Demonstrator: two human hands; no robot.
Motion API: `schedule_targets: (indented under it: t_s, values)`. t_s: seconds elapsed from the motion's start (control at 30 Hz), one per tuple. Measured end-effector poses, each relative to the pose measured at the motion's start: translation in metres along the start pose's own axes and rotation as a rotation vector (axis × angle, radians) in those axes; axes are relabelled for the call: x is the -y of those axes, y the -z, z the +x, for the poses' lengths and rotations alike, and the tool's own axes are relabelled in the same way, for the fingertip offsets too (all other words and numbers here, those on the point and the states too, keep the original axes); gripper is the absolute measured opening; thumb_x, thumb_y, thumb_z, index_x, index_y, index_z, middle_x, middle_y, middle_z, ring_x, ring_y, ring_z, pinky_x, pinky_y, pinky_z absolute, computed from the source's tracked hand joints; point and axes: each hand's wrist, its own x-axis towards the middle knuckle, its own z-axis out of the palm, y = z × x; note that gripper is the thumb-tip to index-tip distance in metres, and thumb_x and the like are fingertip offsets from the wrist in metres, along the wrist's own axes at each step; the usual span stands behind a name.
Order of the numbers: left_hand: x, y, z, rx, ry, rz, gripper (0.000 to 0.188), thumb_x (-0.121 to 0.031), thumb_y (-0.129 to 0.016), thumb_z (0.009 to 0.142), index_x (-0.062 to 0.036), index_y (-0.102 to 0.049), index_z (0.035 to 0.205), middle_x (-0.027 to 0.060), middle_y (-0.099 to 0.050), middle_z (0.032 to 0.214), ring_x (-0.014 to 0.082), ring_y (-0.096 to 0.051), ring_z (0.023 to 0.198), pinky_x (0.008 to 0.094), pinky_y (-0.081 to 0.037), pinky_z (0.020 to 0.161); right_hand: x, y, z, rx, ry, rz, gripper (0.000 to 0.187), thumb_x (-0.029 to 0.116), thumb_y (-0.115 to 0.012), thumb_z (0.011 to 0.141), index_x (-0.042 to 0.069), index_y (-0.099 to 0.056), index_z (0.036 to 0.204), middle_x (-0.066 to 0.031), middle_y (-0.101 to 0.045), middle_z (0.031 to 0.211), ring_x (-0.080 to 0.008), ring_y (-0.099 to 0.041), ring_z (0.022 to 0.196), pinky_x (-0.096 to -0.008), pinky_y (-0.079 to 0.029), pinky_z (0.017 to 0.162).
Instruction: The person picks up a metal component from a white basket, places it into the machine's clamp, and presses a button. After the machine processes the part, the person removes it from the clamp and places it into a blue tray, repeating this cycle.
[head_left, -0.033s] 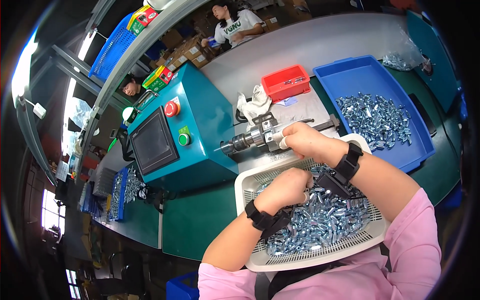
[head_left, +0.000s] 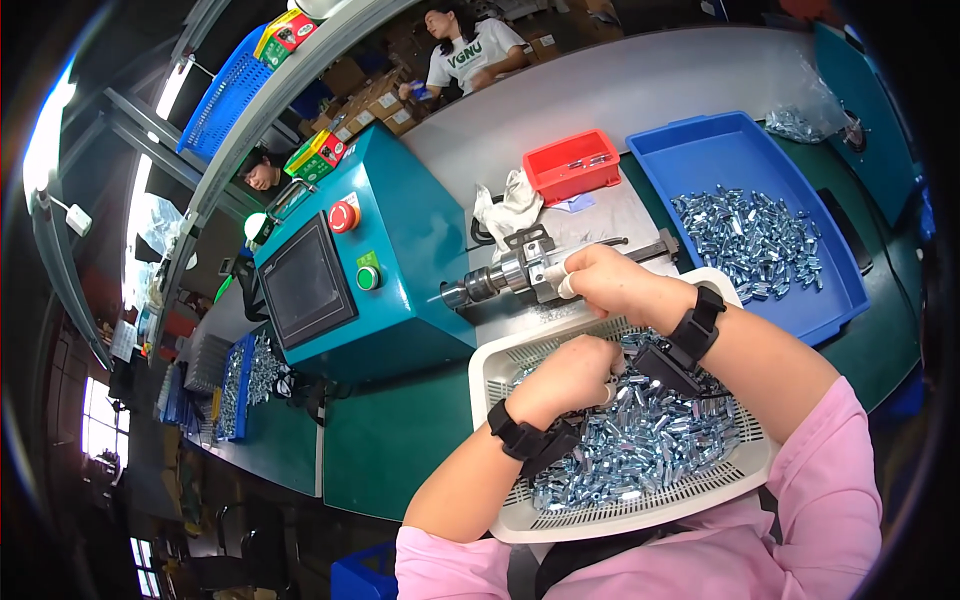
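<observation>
Little has moved since earlier. Left hand (head_left: 575, 376) curls over metal parts (head_left: 650, 440), right hand (head_left: 617, 283) at a steel fixture (head_left: 537, 262); neither grip can be told.

- Metal parts (head_left: 640, 455): small, shiny, elongated pieces, silver with a bluish sheen, heaped loose at many angles right of centre in the lower half of the frame; the left hand (head_left: 575, 375) is at the heap's upper edge, fingers curled, their grip unclear.
- Basket (head_left: 482, 395): cream, slotted walls, holding that heap, tilted in the lower centre-right.
- Clamping fixture (head_left: 515, 270): cylindrical, metallic, near the frame's centre, slanting up rightward; the right hand's (head_left: 615, 285) bent fingers meet its right end, hiding what they hold.
</observation>
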Motion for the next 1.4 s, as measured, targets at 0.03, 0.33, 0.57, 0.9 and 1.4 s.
schedule_targets:
  t_s: [0.03, 0.33, 0.57, 0.9, 1.4]
  values:
    - [0.001, 0.001, -0.001, 0.019, -0.012, -0.031, 0.017, -0.005, -0.064, 0.061, -0.0009, -0.062, 0.077, 0.0143, -0.061, 0.069, 0.0329, -0.060, 0.072, 0.0408, -0.047, 0.066, 0.001, 0.000, 0.000, 0.002, -0.003, 0.003, 0.011, 0.009, -0.056, 0.072, -0.001, -0.059, 0.074, -0.0035, -0.048, 0.055, -0.0145, -0.045, 0.044, -0.0302, -0.037, 0.041]
    - [0.003, -0.001, -0.004, -0.104, -0.140, 0.053, 0.016, -0.007, -0.063, 0.069, -0.0006, -0.061, 0.084, 0.0152, -0.060, 0.071, 0.0336, -0.060, 0.074, 0.0404, -0.047, 0.068, 0.000, 0.003, 0.004, -0.018, 0.079, -0.168, 0.014, 0.011, -0.057, 0.074, -0.002, -0.061, 0.074, -0.0083, -0.055, 0.059, -0.0158, -0.053, 0.046, -0.0318, -0.042, 0.043]
    - [-0.001, -0.001, -0.004, -0.122, -0.092, -0.044, 0.017, -0.010, -0.061, 0.072, 0.0006, -0.058, 0.085, 0.0167, -0.061, 0.075, 0.0335, -0.060, 0.077, 0.0405, -0.046, 0.070, 0.002, 0.011, 0.011, -0.186, 0.094, -0.395, 0.021, 0.013, -0.055, 0.074, -0.005, -0.063, 0.081, -0.0167, -0.062, 0.064, -0.0218, -0.060, 0.049, -0.0339, -0.048, 0.049]
    - [0.006, -0.001, 0.003, -0.155, -0.122, -0.028, 0.017, -0.009, -0.062, 0.069, 0.0016, -0.058, 0.081, 0.0162, -0.062, 0.072, 0.0331, -0.060, 0.071, 0.0399, -0.047, 0.067, 0.035, -0.010, 0.018, -0.255, 0.047, -1.053, 0.030, 0.029, -0.064, 0.072, 0.000, -0.066, 0.081, -0.0151, -0.066, 0.074, -0.0260, -0.065, 0.066, -0.0361, -0.052, 0.063]
    - [0.019, -0.003, 0.005, -0.153, -0.203, -0.092, 0.016, -0.010, -0.065, 0.067, -0.0001, -0.062, 0.079, 0.0150, -0.064, 0.071, 0.0297, -0.061, 0.067, 0.0362, -0.048, 0.063, 0.021, 0.135, -0.018, -0.645, -0.342, -1.454, 0.036, 0.039, -0.062, 0.076, 0.005, -0.069, 0.088, -0.0145, -0.067, 0.093, -0.0277, -0.064, 0.091, -0.0375, -0.052, 0.075]
